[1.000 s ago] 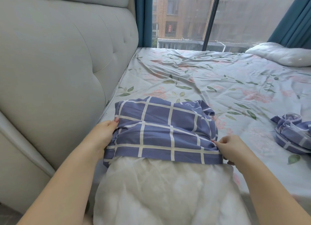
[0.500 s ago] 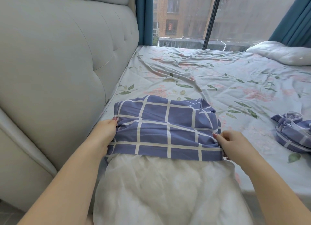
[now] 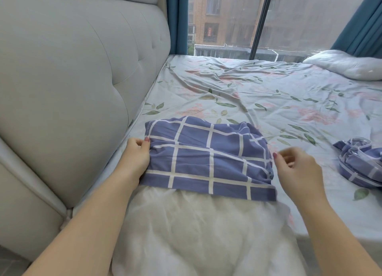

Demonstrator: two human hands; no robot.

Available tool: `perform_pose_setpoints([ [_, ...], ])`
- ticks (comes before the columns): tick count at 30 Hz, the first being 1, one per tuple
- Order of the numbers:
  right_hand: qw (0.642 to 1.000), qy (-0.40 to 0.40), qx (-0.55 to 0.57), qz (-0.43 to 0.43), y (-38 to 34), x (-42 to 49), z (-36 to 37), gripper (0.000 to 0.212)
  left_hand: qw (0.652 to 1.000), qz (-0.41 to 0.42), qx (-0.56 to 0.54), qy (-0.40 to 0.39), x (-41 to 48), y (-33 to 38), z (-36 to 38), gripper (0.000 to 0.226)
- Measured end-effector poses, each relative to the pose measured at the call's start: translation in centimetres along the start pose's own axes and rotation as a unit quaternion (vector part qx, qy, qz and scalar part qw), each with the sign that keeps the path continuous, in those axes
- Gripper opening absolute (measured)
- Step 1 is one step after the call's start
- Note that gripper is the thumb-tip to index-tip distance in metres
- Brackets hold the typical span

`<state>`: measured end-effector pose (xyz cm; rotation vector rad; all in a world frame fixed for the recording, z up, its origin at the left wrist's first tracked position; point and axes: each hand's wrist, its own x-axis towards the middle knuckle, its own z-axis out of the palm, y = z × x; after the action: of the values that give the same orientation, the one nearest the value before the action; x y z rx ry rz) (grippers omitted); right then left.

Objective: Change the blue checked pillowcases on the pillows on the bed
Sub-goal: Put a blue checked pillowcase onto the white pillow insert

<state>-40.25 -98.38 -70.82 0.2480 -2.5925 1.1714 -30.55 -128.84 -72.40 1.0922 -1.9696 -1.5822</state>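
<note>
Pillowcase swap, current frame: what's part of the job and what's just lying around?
Job: blue checked pillowcase half over the white bare pillow; left hand gripping its left edge; right hand beside its right edge; crumpled blue checked pillowcase; second white pillow, far right.
Lying about: floral bed sheet; grey padded headboard; teal curtains.

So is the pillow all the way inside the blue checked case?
No, most of the white pillow sticks out of the blue checked pillowcase.
</note>
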Motion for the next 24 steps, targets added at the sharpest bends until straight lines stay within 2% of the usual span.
perform_pose_setpoints([
  [2, 0.993, 0.043, 0.064, -0.087, -2.1, -0.7, 0.9, 0.01, 1.0, 0.008, -0.002, -0.005, -0.8, 0.3, 0.3, 0.032],
  [4, 0.979, -0.001, 0.112, -0.172, -3.9, -1.8, 2.3, 0.003, 1.0, 0.015, -0.01, -0.009, -1.3, 0.3, 0.4, 0.036],
  [8, 0.94, -0.128, 0.082, -0.305, -6.3, -3.5, 4.9, 0.032, 0.998, 0.02, -0.034, -0.041, -2.9, 0.0, 0.3, 0.047],
  [10, 0.934, -0.152, 0.063, -0.318, -7.1, -3.9, 5.6, 0.04, 0.998, 0.037, -0.025, -0.054, -4.0, 0.1, 0.6, 0.046],
  [12, 0.939, -0.138, 0.043, -0.311, -7.5, -4.0, 6.2, 0.044, 0.996, 0.059, -0.026, -0.061, -5.2, 0.8, 1.1, 0.04],
  [14, 0.947, -0.117, 0.048, -0.295, -7.5, -4.2, 6.7, 0.033, 0.995, 0.084, -0.01, -0.058, -5.7, 1.1, 1.5, 0.037],
  [16, 0.946, -0.121, 0.067, -0.293, -7.4, -4.6, 7.1, 0.018, 0.99, 0.113, 0.082, -0.012, -5.8, 1.2, 1.3, 0.035],
  [18, 0.938, -0.132, 0.067, -0.313, -7.3, -5.1, 7.3, 0.016, 0.969, 0.186, 0.147, 0.073, -5.6, 1.3, 0.9, 0.023],
  [19, 0.933, -0.136, 0.068, -0.326, -7.3, -5.4, 7.3, 0.017, 0.952, 0.247, 0.147, 0.109, -5.6, 1.4, 0.6, 0.014],
  [20, 0.928, -0.143, 0.07, -0.338, -7.5, -5.6, 7.3, 0.019, 0.932, 0.313, 0.14, 0.114, -5.6, 1.7, 0.4, 0.01],
  [22, 0.916, -0.165, 0.079, -0.357, -7.6, -6.1, 7.2, 0.022, 0.895, 0.42, 0.148, 0.028, -5.3, 2.1, 0.2, 0.023],
  [24, 0.91, -0.2, 0.097, -0.351, -7.6, -6.3, 6.9, 0.019, 0.865, 0.451, 0.207, -0.072, -4.8, 1.9, 0.3, 0.029],
])
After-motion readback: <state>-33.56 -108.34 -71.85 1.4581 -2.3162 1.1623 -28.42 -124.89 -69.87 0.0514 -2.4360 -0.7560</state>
